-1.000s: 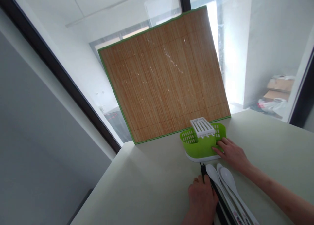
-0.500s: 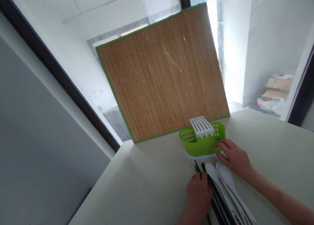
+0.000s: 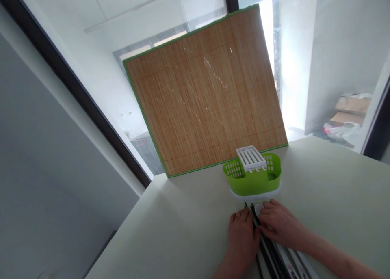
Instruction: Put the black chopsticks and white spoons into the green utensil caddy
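Note:
Several black chopsticks point(image 3: 266, 254) lie side by side on the white table, pointing away from me. My left hand point(image 3: 243, 236) is closed around chopsticks at their left side, with only thin dark tips point(image 3: 245, 205) showing beyond the fingers. From the right, my right hand point(image 3: 282, 224) reaches across the bundle, thumb and fingers apart, fingertips at the chopsticks. Under it lie white long-handled spoons point(image 3: 284, 254); their bowls are mostly covered, and one spoon bowl point(image 3: 258, 208) peeks out. Just beyond the hands stands a green utensil basket point(image 3: 256, 183) with a white slatted top piece point(image 3: 251, 158).
A bamboo mat point(image 3: 207, 96) with green edging leans upright against the window behind the basket. The white table point(image 3: 183, 218) extends to both sides. Beyond the glass, cardboard boxes point(image 3: 350, 108) and a plastic bag sit on the right.
My right hand has moved from the basket's right end down and left onto the spoons and chopsticks. My left hand stays on the chopsticks. The view has shifted slightly.

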A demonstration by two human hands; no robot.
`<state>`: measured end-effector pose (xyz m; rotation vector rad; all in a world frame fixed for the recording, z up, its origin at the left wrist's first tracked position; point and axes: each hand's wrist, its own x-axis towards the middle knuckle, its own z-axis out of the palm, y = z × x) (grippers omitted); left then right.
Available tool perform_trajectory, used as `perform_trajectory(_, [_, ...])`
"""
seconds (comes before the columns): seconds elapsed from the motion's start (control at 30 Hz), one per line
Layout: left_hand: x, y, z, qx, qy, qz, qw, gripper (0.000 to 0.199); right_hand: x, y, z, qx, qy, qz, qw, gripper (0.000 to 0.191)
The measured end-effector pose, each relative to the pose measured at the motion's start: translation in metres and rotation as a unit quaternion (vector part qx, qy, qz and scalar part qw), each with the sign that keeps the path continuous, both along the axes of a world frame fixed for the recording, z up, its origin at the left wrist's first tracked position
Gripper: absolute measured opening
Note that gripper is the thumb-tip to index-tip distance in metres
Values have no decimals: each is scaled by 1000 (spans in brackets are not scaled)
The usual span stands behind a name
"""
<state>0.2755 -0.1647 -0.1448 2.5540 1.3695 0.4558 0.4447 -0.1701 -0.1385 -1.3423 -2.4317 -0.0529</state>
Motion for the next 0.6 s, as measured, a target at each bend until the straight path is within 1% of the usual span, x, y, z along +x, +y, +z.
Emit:
perform_trajectory(0.07, [1,-1,5,-8,-21,-15,1000,36,1,0,-2,-5,-8,1,1000,13])
perform_trajectory(0.13, [-1,-1,14,-9,-31,-12,999,33,2,-1,-1,-6,-10,-2,1000,13])
perform_trajectory(0.17, [-3,0,19,-7,-28,1,1000,30,1,-1,0,-8,-10,-2,1000,14])
perform_trajectory(0.23, [-9,0,28,-8,-2,47,999,24,0,-3,2,-17,-4,3,1000,14])
perform_trajectory(0.3, [-15,-2,32,-25,40,97,994,23,-3,-4,3,-29,4,14,999,14])
perform_trajectory(0.37, [-18,-10,31,-62,88,119,987,28,-4,-6,3,-41,9,25,999,12])
perform_trajectory(0.5, [-15,-29,21,-137,174,105,970,39,-7,-10,1,-53,5,39,998,9])
perform_trajectory(0.6, [-10,-35,19,-143,185,101,967,38,-8,-11,-1,-52,-8,36,998,10])
